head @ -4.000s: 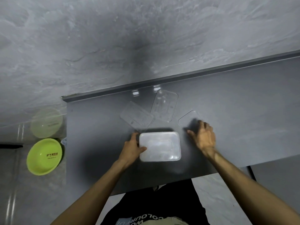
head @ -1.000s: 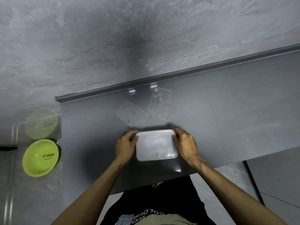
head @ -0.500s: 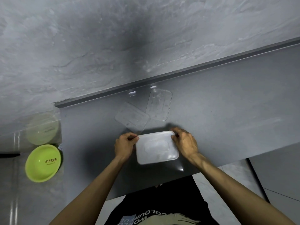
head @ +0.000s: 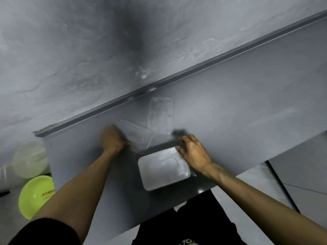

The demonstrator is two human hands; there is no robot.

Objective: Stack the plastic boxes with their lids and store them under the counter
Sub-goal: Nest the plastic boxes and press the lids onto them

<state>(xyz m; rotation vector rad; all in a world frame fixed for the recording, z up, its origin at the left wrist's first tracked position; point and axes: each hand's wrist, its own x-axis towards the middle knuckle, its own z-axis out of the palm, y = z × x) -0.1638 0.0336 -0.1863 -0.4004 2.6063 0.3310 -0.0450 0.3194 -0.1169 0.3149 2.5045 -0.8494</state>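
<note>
A white plastic box with a lid on it sits on the grey counter near the front edge. My right hand rests against its far right corner, thumb on the rim and fingers spread. Just behind the box lies a clear lid, tilted, and my left hand grips its left edge; this hand is blurred. A second clear lid lies further back, near the counter's raised back rim.
A bright green bowl and a pale translucent bowl sit lower down, left of the counter's end. A grey wall rises behind the counter. Floor shows past the front edge on the right.
My left hand has left the box and moved back and left onto the nearer clear lid. My right hand has loosened from the box's right side to its far corner. The view has tilted.
</note>
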